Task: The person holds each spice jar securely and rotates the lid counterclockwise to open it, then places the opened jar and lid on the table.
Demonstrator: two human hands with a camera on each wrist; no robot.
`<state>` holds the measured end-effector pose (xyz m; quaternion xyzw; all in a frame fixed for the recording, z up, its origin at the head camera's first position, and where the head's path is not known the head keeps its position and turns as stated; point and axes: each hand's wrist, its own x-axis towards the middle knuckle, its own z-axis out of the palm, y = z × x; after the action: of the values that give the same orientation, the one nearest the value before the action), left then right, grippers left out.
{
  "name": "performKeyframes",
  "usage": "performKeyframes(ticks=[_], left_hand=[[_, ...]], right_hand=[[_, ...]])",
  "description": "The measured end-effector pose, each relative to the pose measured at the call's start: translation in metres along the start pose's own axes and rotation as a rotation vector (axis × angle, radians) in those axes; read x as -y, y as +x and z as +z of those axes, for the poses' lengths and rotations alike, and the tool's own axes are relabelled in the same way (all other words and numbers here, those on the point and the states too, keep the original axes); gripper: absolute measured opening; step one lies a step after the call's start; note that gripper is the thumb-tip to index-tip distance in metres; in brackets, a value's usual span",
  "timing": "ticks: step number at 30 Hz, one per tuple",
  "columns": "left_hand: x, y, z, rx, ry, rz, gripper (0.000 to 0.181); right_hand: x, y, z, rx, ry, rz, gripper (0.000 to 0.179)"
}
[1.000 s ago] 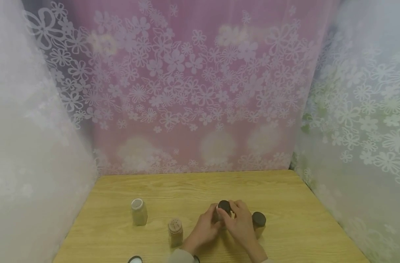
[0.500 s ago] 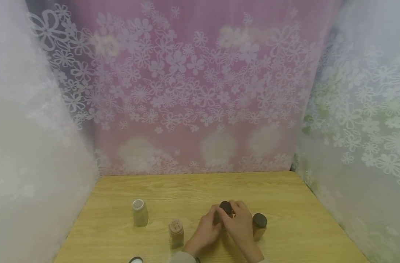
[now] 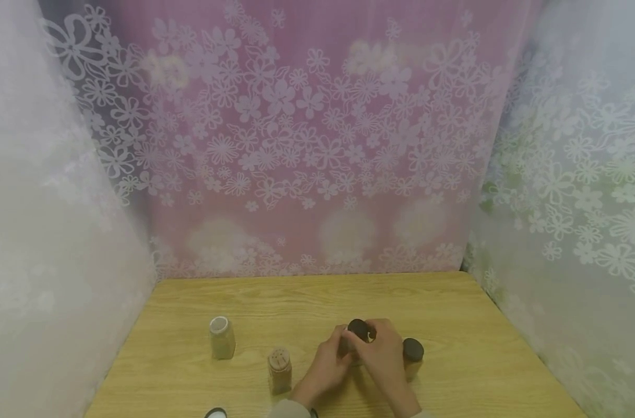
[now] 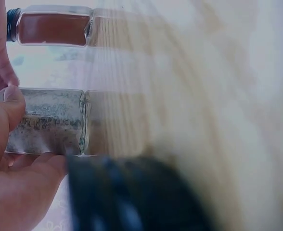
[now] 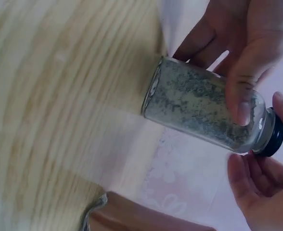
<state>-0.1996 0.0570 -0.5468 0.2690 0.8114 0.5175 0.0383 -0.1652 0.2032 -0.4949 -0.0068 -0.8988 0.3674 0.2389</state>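
A square glass spice jar point(image 5: 194, 103) with grey-green flecks clinging inside stands on the wooden table between the two hands. My left hand point(image 3: 325, 361) wraps round its body, thumb along the near side and fingers behind. At the top, my right hand point(image 3: 384, 357) pinches the black screw cap point(image 3: 357, 329) between thumb and fingers; the cap sits on the jar's neck. Just right of the right hand stands another capped jar point(image 3: 412, 357), its contents reddish-brown in the left wrist view.
Left of the hands stand a jar with a perforated shaker top point(image 3: 280, 370) and a pale jar point(image 3: 222, 338) further back. A loose lid point(image 3: 215, 413) lies at the front edge of view. A blurred dark round thing point(image 4: 132, 192) fills the lower left wrist view. Flowered curtains point(image 3: 307, 145) surround the table.
The right hand's fingers have shifted slightly around the black cap. My left hand and the jar stay in place.
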Motion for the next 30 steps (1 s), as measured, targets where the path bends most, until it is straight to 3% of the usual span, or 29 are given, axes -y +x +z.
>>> performKeyframes(ticks=[5, 7, 10, 16, 18, 23, 25, 30], left_hand=[[0.0, 0.001, -0.002, 0.024, -0.004, -0.009, 0.05], [0.0, 0.002, -0.003, 0.038, -0.011, -0.011, 0.052], [0.002, 0.002, -0.003, 0.039, -0.008, -0.008, 0.052], [0.004, 0.003, -0.002, 0.009, 0.011, -0.012, 0.05], [0.004, 0.004, -0.001, 0.01, 0.002, -0.017, 0.05], [0.001, 0.004, 0.0, 0.043, -0.055, -0.051, 0.053], [-0.001, 0.003, 0.001, 0.043, -0.066, -0.052, 0.054], [-0.001, 0.001, 0.001, 0.016, -0.054, -0.049, 0.053]], right_hand=[[-0.002, 0.0, -0.002, 0.053, 0.029, -0.082, 0.039], [-0.002, 0.0, -0.004, 0.105, 0.022, -0.113, 0.042], [0.001, 0.003, -0.008, 0.147, 0.014, -0.088, 0.052], [0.01, 0.008, -0.009, 0.074, 0.031, 0.067, 0.053], [0.012, 0.008, -0.009, 0.057, 0.038, 0.05, 0.046], [0.01, 0.007, -0.007, 0.068, 0.081, -0.077, 0.035], [0.009, 0.004, -0.005, 0.055, 0.063, -0.073, 0.039], [0.004, -0.004, 0.001, -0.076, -0.041, -0.063, 0.05]])
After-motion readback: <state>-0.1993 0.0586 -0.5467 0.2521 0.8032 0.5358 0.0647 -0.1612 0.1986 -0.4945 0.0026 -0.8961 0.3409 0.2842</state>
